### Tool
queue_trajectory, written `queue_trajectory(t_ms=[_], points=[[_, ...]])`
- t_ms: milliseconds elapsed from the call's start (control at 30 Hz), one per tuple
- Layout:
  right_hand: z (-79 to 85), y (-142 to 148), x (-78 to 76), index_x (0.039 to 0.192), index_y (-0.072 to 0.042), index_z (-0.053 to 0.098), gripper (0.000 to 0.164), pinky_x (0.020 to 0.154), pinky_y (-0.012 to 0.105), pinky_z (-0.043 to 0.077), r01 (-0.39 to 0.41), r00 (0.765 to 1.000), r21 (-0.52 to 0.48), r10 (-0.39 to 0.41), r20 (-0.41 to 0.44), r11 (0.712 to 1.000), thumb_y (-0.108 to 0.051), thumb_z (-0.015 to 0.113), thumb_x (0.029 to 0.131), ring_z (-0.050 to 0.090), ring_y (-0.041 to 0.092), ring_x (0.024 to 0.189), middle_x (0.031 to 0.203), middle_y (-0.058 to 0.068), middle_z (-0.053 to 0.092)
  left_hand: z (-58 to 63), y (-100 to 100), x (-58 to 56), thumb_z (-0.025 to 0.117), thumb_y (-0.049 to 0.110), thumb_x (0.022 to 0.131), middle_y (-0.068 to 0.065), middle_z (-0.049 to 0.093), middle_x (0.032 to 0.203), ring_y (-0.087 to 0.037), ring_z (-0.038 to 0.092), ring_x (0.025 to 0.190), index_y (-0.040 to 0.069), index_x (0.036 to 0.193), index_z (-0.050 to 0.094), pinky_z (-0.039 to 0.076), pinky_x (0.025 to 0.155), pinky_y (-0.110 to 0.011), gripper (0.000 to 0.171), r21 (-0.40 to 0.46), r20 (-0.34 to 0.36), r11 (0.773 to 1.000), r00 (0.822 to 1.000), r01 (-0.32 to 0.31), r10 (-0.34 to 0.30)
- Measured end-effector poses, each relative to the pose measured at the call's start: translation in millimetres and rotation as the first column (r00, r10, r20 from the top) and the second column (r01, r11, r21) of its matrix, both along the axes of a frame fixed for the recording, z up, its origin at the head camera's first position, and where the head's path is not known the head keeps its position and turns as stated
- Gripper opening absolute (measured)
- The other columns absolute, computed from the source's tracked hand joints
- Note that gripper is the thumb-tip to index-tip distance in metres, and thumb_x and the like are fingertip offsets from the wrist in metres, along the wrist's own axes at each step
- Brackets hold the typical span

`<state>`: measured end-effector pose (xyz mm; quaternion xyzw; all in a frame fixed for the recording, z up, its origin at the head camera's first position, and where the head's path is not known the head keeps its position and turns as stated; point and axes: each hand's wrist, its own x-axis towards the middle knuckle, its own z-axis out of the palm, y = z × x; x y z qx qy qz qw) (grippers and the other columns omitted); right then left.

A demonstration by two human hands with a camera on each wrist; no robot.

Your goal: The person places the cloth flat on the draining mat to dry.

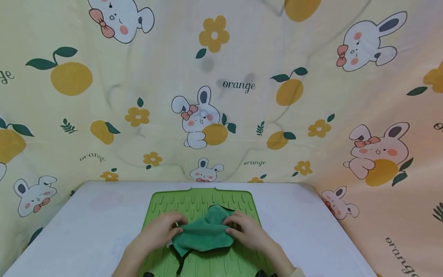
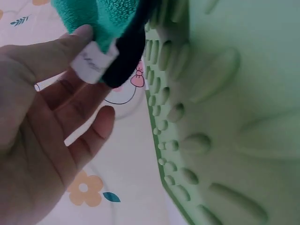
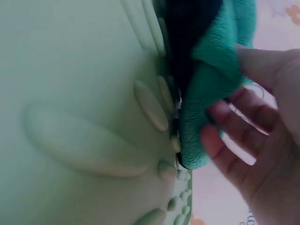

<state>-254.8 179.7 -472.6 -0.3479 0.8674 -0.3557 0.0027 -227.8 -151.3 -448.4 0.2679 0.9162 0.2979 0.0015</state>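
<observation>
Black-edged green plush cloth (image 1: pixel 204 234), pinched by left hand (image 1: pixel 160 230), right hand (image 1: pixel 250 232); white tag (image 2: pixel 95 64), script blurred; cream drape (image 1: pixel 155 77) lettered "orange"

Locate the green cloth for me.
In the head view, the green cloth is at lower centre, over the bumpy green mat, held between the left hand and the right hand.

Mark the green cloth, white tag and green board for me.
Green cloth (image 1: pixel 205 234), head view, middle of the fabric.
White tag (image 2: pixel 93 64), left wrist view, its marked face.
Green board (image 1: pixel 173 201), head view, bare upper area.
</observation>
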Motion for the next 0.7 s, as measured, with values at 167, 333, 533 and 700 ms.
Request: queue_trajectory(t_ms=[167,333,533,700], points=[[0.7,-0.5,0.8,0.119,-0.021,0.073,0.02,0.079,0.028,0.053,-0.005,0.999,0.044,0.003,0.037,0.999,-0.022,0.074,0.099,0.059,0.007,0.092,0.104,-0.011,0.061,-4.9,-3.5,-1.6,0.077,0.005,0.092,0.004,0.071,0.102,-0.013,0.067,0.088,0.013,0.102,0.076,0.058,0.076,-0.033,0.013,-0.019,0.01,1.0,1.0,-0.001,0.001],[6.9,5.7,0.9,0.122,-0.019,0.073,0.027,0.085,0.033,0.055,-0.009,0.995,0.001,0.009,0.1,1.0,-0.021,0.077,0.096,0.063,0.014,0.1,0.112,-0.007,0.067,-4.7,-5.6,-2.4,0.08,0.007,0.09,0.006,0.063,0.092,-0.011,0.059,0.081,0.013,0.096,0.069,0.053,0.069,-0.029,0.014,0.025,0.06,0.999,0.998,-0.036,0.034],[14.8,27.7,-5.7,0.117,-0.016,0.074,0.025,0.078,0.033,0.056,0.012,0.997,-0.053,-0.009,0.071,0.998,-0.018,0.08,0.093,0.067,0.024,0.098,0.112,-0.001,0.071,6.6,-8.7,1.4,0.084,0.005,0.086,0.006,0.056,0.081,-0.007,0.052,0.072,0.016,0.086,0.061,0.049,0.062,-0.026,0.026,0.131,0.098,0.991,0.995,0.011,-0.024],[15.1,42.4,-8.3,0.109,-0.013,0.075,0.019,0.073,0.03,0.056,0.017,0.995,-0.051,-0.011,0.104,0.999,-0.01,0.081,0.091,0.067,0.027,0.093,0.105,0.005,0.07,12.9,-9.0,5.7,0.088,0.011,0.084,0.008,0.06,0.076,-0.006,0.056,0.069,0.017,0.085,0.066,0.05,0.063,-0.026,0.023,0.153,0.183,0.985,0.978,0.078,-0.105]])
